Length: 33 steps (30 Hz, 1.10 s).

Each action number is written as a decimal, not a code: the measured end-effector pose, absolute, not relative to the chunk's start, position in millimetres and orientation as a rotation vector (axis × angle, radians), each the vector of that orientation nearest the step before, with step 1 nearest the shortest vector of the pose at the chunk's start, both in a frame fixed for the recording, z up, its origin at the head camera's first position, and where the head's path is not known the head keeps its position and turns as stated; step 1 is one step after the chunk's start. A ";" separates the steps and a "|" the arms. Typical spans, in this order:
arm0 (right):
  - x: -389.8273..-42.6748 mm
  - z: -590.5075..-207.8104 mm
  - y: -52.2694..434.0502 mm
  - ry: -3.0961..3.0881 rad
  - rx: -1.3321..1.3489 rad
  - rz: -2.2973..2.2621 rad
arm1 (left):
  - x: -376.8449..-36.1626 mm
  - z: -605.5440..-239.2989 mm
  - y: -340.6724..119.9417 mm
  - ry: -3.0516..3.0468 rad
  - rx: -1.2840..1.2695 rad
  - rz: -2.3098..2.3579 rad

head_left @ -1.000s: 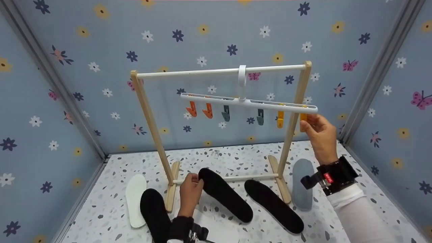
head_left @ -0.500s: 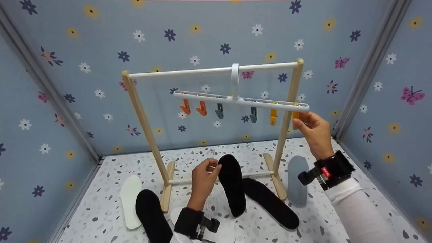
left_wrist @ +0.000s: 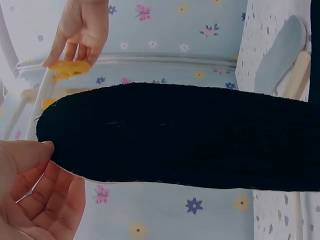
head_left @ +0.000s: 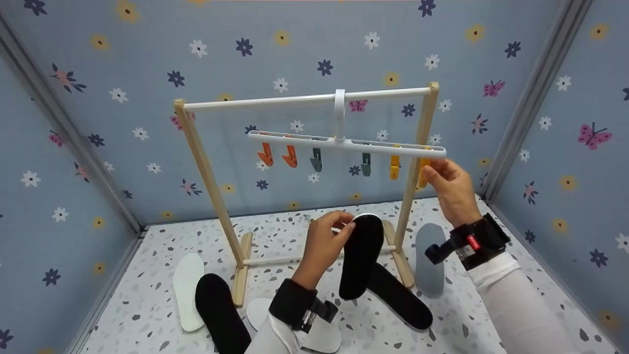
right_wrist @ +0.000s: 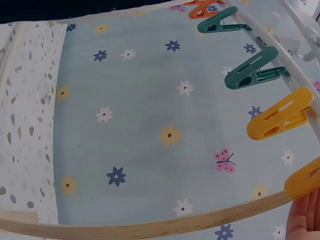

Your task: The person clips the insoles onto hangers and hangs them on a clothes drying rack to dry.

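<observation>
Both hands are now working toward the same end of the hanger. Your left hand (head_left: 327, 236) has lifted the black insole (head_left: 361, 255) clear of the bench (head_left: 147, 314) over the last second: it lay flat beside the rack's foot, then stood on end, and now hangs upright in the air with its rounded tip near the wooden post (head_left: 415, 162). That suggests the insole is on its way up to the clips rather than being rearranged below.

You pinch it near the top edge, thumb on one face and fingertips curled behind, the wrist cocked back and the forearm rising from the lower middle of the head view. In the left wrist view the insole (left_wrist: 180, 135) fills the frame, held only at its tip.

Your right hand (head_left: 449, 189) has stayed at the far right end of the white clip hanger (head_left: 344, 145), drifting only slightly. Its fingers close on the last yellow clip (head_left: 422, 179), thumb in front, forearm angled up from the right; whether the clip is squeezed apart I cannot tell. The insole sits lower and to the left of that clip, apart from it.
</observation>
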State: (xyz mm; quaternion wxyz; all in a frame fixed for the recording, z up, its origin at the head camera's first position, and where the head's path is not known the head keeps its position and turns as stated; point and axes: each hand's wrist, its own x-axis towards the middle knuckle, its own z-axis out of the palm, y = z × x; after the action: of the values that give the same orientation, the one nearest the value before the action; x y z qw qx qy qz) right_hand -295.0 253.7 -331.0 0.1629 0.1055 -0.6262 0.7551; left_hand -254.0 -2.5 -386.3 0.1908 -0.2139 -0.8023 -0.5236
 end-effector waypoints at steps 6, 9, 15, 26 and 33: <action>-295.3 -329.2 253.2 -1.732 0.272 2.269 | -253.7 -376.5 16.9 -2.255 -0.626 -1.490; -295.8 -328.2 251.9 -1.696 0.267 2.328 | -255.3 -372.1 25.6 -2.254 -0.635 -1.480; -294.3 -324.7 248.8 -1.658 0.241 2.406 | -260.8 -368.6 40.3 -2.264 -0.630 -1.477; -293.2 -320.2 248.0 -1.558 0.235 2.504 | -270.0 -371.5 52.9 -2.291 -0.603 -1.457; -293.4 -321.0 246.4 -1.558 0.242 2.531 | -278.6 -367.9 56.0 -2.312 -0.566 -1.483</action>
State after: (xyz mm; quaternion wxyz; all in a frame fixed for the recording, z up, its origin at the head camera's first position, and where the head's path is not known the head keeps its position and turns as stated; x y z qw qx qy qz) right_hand -293.4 246.4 -321.0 0.0795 0.0810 -0.5208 0.8461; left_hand -278.6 56.0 -367.9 0.1680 -0.1990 -0.8127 -0.5213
